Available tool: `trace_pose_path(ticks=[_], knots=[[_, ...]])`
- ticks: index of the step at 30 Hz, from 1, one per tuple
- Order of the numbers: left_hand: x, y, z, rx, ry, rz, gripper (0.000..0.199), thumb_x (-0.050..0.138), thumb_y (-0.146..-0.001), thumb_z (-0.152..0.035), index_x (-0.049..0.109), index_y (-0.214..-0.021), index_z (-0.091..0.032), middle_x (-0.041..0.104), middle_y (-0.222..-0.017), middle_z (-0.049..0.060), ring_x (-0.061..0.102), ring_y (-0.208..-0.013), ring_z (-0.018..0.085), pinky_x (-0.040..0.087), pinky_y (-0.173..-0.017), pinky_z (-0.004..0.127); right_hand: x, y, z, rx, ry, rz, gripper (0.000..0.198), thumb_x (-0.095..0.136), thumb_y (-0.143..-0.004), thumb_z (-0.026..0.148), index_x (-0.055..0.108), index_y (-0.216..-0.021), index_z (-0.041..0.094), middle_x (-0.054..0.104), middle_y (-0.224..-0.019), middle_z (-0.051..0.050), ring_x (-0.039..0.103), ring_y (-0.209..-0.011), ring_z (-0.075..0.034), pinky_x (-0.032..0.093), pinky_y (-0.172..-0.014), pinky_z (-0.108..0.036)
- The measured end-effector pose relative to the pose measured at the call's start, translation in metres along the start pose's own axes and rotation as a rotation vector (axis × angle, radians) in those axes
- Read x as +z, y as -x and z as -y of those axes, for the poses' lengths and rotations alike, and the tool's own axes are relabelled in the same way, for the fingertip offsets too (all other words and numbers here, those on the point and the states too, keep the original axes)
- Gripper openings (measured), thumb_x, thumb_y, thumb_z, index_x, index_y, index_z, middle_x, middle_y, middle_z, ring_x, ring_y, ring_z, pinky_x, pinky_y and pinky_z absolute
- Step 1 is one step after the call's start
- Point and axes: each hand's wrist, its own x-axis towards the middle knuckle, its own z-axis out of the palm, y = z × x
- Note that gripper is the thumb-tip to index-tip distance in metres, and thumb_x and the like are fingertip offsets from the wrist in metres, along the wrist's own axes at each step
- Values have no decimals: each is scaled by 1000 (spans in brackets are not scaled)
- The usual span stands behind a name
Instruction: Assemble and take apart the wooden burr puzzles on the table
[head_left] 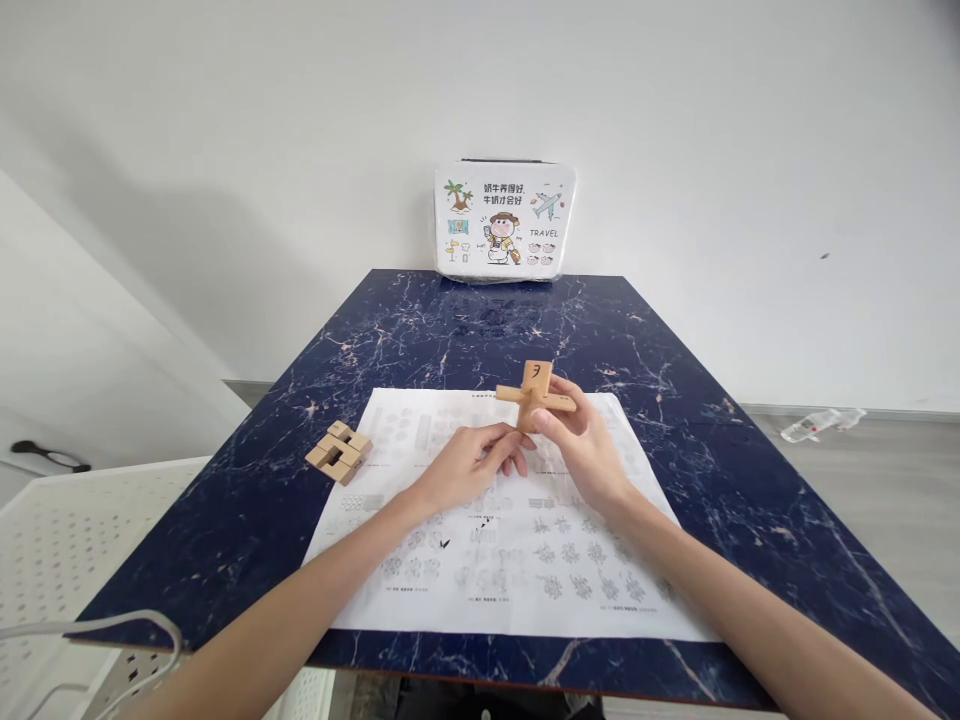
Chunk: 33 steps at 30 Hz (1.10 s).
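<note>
A wooden interlocking puzzle of crossed bars is held above a printed sheet. Its upright bar bears a black mark like a reversed 3, and another bar sticks out to both sides. My right hand grips it from the right, thumb in front and fingers partly hidden behind. At its lower end, my left hand has thumb and fingertips closed on the wood; the exact contact is partly hidden. To the left, several notched wooden blocks lie together over the sheet's edge, with square gaps between them.
The white instruction sheet with puzzle drawings covers the near part of the blue marbled table. A white printed case leans at the wall. A white cable and a perforated white surface are at left; a plastic bottle is at right.
</note>
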Motion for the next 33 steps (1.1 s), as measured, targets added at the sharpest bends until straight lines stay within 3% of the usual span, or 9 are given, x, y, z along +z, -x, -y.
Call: trace_pose_path(ticks=[4, 8, 11, 16, 20, 25, 27, 30, 33], knots=[[-1, 1, -2, -29, -43, 23, 31, 48, -108, -38, 72, -105, -19, 75, -85, 6, 63, -72, 16, 51, -70, 29, -11, -10, -4, -41, 142, -119, 68, 77, -85, 55, 50, -140, 25, 65, -138, -15, 65, -123, -33, 54, -104, -55], [-2, 2, -6, -65, -84, 41, 29, 47, -108, -37, 70, -106, -18, 75, -87, 5, 62, -73, 15, 49, -68, 27, -25, -20, -17, -121, 477, -312, 68, 83, -77, 53, 56, -132, 23, 61, -135, -15, 59, -123, -32, 48, -108, -53], [-2, 2, -7, -75, -98, 46, 30, 48, -107, -38, 70, -105, -18, 75, -87, 5, 62, -74, 15, 48, -68, 27, -37, -28, -27, -104, 621, -361, 74, 80, -78, 55, 52, -138, 22, 57, -132, -15, 57, -119, -32, 47, -106, -53], [-3, 2, -9, -87, -109, 47, 30, 48, -107, -38, 70, -104, -19, 75, -88, 5, 63, -74, 15, 49, -70, 28, -52, -37, -41, -6, 744, -434, 81, 78, -74, 57, 50, -139, 18, 51, -132, -19, 47, -129, -39, 42, -108, -58], [-3, 3, -9, -84, -119, 46, 30, 47, -107, -38, 70, -103, -18, 75, -87, 5, 63, -73, 15, 48, -67, 28, -49, -33, -35, -121, 783, -451, 76, 76, -80, 53, 48, -141, 19, 45, -139, -21, 43, -133, -42, 44, -106, -63], [-2, 3, -8, -57, -128, 32, 29, 48, -108, -38, 70, -105, -19, 74, -85, 4, 63, -72, 15, 48, -64, 27, -28, -17, -8, -487, 728, -328, 41, 62, -97, 29, 52, -136, 28, 45, -140, -14, 51, -132, -32, 52, -104, -54], [-2, 3, -7, -47, -158, 1, 29, 47, -108, -37, 69, -101, -19, 74, -84, 3, 64, -71, 16, 47, -63, 27, -19, -10, -3, -590, 716, -156, 25, 60, -98, 23, 58, -123, 27, 57, -126, -12, 59, -121, -29, 52, -104, -54], [-5, 1, -3, 35, -321, -151, 28, 46, -108, -33, 66, -94, -20, 72, -85, 3, 65, -77, 17, 51, -70, 30, -10, -4, -4, -578, 664, 148, 17, 54, -100, 16, 61, -112, 25, 65, -108, -9, 67, -101, -25, 57, -90, -45], [-13, -1, 6, 200, -664, -377, 17, 50, -104, -26, 65, -100, -20, 68, -105, 8, 63, -104, 24, 51, -96, 42, -7, -3, -12, -467, 629, 262, 20, 52, -99, 14, 61, -114, 24, 68, -105, -8, 67, -90, -22, 57, -78, -38]])
